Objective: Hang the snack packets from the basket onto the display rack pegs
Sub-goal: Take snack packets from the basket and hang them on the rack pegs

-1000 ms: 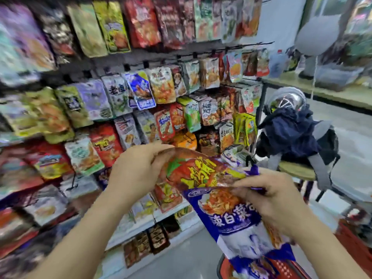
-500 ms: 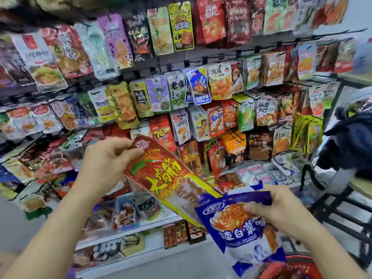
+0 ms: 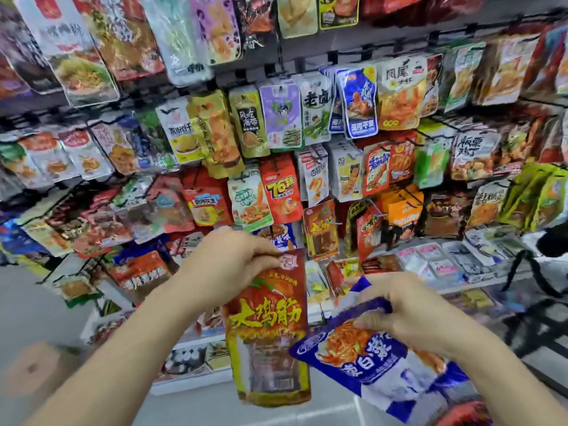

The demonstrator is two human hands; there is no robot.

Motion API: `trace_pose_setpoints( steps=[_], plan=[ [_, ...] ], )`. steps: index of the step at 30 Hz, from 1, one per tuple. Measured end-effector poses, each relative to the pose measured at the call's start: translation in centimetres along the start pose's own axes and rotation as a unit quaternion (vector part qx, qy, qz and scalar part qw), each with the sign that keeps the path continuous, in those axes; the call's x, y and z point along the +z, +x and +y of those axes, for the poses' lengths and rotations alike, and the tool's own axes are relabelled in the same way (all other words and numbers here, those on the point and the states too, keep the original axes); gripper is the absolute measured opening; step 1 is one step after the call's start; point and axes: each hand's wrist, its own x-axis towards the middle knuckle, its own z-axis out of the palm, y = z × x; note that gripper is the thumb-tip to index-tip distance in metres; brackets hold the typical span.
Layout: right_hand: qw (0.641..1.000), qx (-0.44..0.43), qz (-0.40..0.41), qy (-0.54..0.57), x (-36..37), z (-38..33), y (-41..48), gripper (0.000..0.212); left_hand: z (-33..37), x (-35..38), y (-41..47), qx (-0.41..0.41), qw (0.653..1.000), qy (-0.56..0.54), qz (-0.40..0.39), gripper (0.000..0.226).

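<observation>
Rack (image 3: 307, 53) behind; L grip (image 3: 233, 265) pinches red pkt (image 3: 267, 339) top, R grip (image 3: 408, 312) clutches blue pkt (image 3: 368, 367).

Display rack (image 3: 372, 38) thick with hanging snack packets (image 3: 399, 96)

Grey floor (image 3: 43, 305) fills the lower left, and a pale line (image 3: 356, 405) crosses it near the bottom edge. On it at the far left sits a brown, rounded shape (image 3: 33, 368), too blurred to name; it may be a box or a stool. A white shelf (image 3: 190, 385) runs low along the floor, and higher to the right small pink-and-white packs (image 3: 430, 261) lie flat in rows. At the right edge a dark bulk (image 3: 554, 242) sits above thin black legs (image 3: 514, 273).
</observation>
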Motion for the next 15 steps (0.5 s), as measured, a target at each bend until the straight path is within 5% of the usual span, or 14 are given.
trace_pose_setpoints(
  steps=[8,15],
  plan=[
    [0.999,0.018,-0.045,-0.013,-3.2,-1.6,3.9,0.014,-6.5,0.4,7.0,-0.018,0.997,-0.057,0.046,0.023],
    [0.997,-0.015,0.067,-0.037,-2.0,1.0,9.5,0.011,-7.5,2.2,12.0,0.033,0.982,-0.183,-0.020,0.016]
  ],
)
